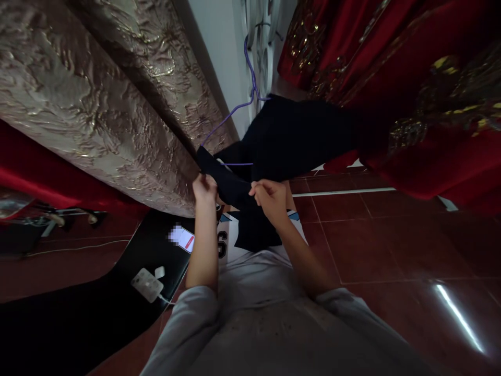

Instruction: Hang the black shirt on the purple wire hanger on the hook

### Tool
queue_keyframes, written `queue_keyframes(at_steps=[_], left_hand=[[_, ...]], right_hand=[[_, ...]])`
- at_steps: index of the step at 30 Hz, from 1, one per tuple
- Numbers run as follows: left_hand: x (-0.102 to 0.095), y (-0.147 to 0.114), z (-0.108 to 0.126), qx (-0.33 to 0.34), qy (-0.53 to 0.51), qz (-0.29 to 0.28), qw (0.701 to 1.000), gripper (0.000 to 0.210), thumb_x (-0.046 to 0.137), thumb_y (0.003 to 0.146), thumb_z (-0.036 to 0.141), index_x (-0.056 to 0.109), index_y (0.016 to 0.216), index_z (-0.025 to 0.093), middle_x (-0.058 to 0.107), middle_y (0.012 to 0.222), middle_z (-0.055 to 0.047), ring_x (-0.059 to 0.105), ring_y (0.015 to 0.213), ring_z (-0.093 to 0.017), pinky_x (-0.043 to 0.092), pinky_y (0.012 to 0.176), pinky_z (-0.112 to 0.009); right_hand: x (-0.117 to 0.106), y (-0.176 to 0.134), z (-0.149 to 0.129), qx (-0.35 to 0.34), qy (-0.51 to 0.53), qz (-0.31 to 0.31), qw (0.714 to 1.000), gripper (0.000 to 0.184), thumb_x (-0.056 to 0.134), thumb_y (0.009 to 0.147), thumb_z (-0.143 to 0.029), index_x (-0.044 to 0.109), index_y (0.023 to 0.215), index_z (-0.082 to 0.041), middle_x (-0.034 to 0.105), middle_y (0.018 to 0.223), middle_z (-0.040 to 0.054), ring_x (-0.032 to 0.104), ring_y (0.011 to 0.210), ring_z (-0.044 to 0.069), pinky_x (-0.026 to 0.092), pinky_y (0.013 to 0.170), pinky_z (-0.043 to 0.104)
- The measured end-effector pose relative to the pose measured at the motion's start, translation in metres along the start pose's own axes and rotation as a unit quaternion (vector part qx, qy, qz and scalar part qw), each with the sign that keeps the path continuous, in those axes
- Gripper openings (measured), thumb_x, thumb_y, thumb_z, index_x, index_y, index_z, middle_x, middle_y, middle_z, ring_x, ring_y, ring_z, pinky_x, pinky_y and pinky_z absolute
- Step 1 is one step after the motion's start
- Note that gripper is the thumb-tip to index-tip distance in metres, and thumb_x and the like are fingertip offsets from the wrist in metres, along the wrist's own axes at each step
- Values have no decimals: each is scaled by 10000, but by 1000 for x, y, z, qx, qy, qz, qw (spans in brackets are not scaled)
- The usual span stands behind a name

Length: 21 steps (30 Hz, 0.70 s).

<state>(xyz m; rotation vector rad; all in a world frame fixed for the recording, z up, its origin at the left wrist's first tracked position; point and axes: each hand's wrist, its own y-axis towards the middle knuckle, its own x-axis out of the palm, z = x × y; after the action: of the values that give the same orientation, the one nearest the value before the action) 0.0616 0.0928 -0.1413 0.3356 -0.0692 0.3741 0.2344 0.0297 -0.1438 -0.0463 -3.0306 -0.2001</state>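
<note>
A dark garment (297, 136), nearly black, hangs on a thin purple hanger (235, 108) in front of me. Its lower part drapes down towards my lap. My left hand (204, 188) is closed on the garment's left edge, below one end of the hanger. With fingers pinched together, my right hand (269, 196) grips the fabric nearer the middle. The hanger's bottom bar shows through an opening in the cloth. Whether the garment is a shirt or something else I cannot tell.
A brocade curtain (129, 94) hangs at the left, and red ornamented cloth (391, 104) at the right. A black bench (129, 256) carries a lit phone (183, 238) and a white patterned power bank (147, 285) with a cable. Red tiles (376, 245) cover the floor.
</note>
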Motion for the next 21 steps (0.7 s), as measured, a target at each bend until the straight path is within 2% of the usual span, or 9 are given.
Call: queue_keyframes(at_steps=[2, 6, 8, 10, 12, 13, 15, 17, 21], left_hand=[[6, -13, -17, -33, -7, 6, 999, 240, 700, 872, 414, 662, 904, 179, 674, 753, -5, 678, 771, -136, 536, 778, -253], [17, -43, -51, -92, -23, 26, 995, 250, 674, 842, 424, 655, 845, 174, 646, 712, 3, 618, 684, -128, 515, 740, -261], [20, -51, -58, -112, -18, -35, 993, 229, 697, 821, 397, 666, 825, 170, 652, 733, -6, 619, 707, -141, 517, 759, -272], [23, -55, -53, -121, -5, -131, 984, 202, 740, 807, 358, 691, 830, 163, 655, 755, -13, 620, 729, -152, 515, 765, -269], [27, -57, -37, -99, 17, -209, 973, 194, 730, 857, 357, 713, 897, 168, 658, 800, -16, 619, 753, -154, 505, 764, -258], [30, -58, -25, -73, 22, -230, 970, 193, 710, 892, 362, 715, 941, 175, 668, 844, -21, 629, 793, -158, 504, 786, -257], [35, -60, 1, -3, 22, -279, 960, 182, 653, 957, 361, 704, 1013, 195, 689, 979, -40, 651, 931, -177, 505, 880, -272], [41, -60, 25, 67, 15, -317, 946, 167, 606, 996, 338, 698, 1035, 204, 689, 1089, -63, 646, 1054, -198, 491, 979, -304], [47, -56, 50, 149, 44, -357, 921, 189, 539, 1035, 303, 700, 1027, 206, 680, 1111, -80, 633, 1112, -207, 468, 1038, -337]], right_hand=[[-8, -8, 12, 12, 15, 50, 999, 351, 641, 875, -415, 620, 588, -213, 442, 472, -32, 391, 456, 93, 278, 484, 277], [-30, -20, 34, -1, 31, 230, 973, 390, 600, 900, -461, 512, 603, -224, 356, 501, -33, 313, 472, 103, 247, 475, 289], [-38, -23, 36, -14, 18, 273, 962, 376, 590, 922, -468, 493, 648, -230, 350, 532, -27, 330, 496, 117, 291, 487, 296], [-42, -24, 30, -63, -12, 292, 954, 304, 610, 928, -468, 541, 747, -234, 456, 640, 1, 450, 585, 142, 411, 562, 312], [-42, -24, 20, -147, -74, 267, 950, 210, 642, 920, -455, 617, 921, -246, 594, 874, 46, 602, 833, 197, 529, 779, 368], [-42, -23, 16, -183, -113, 227, 950, 224, 662, 912, -445, 638, 1033, -258, 630, 1017, 63, 625, 994, 227, 533, 918, 409], [-42, -19, 9, -217, -165, 112, 955, 400, 704, 888, -437, 613, 1244, -278, 625, 1264, 81, 580, 1245, 262, 457, 1124, 468], [-44, -11, 6, -203, -160, 18, 966, 618, 750, 852, -458, 522, 1400, -286, 565, 1425, 96, 528, 1365, 264, 411, 1199, 473], [-55, 18, 5, -162, -75, -55, 982, 1019, 840, 736, -540, 304, 1573, -318, 353, 1634, 117, 389, 1515, 271, 420, 1210, 466]])
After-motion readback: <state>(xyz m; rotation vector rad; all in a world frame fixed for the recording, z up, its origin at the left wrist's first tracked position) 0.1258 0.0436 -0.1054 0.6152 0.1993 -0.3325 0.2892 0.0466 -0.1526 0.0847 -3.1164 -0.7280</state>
